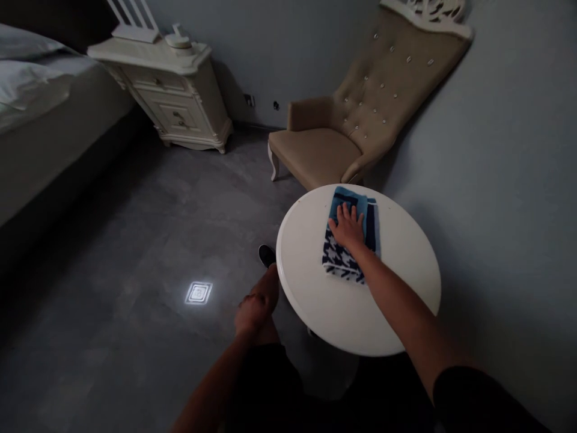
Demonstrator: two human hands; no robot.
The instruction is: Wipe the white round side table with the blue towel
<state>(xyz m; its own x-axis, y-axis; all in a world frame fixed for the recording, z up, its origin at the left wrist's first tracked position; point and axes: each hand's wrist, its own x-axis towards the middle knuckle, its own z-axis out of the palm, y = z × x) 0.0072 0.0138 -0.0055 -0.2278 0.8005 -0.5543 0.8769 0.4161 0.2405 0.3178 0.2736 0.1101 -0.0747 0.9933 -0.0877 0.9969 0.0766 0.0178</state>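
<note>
The right hand [348,227] is lying splayed on the folded blue-and-white patterned cloth [339,257], far on a round white table [303,258]; the left hand [252,311] is resting on a bare leg [271,281], grip unclear. Seemingly soft and light, the cloth is inviting a near-edge hold.

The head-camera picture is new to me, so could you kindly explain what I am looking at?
There is no robot here: these are a person's two bare hands, seen by a camera worn on that person's head. The right hand lies spread on a folded, patterned blue cloth, which sits on a round white table. The left hand rests on the person's leg. Neither hand is lifting anything. Beyond the table stand a tan armchair and a pale cabinet.
</note>
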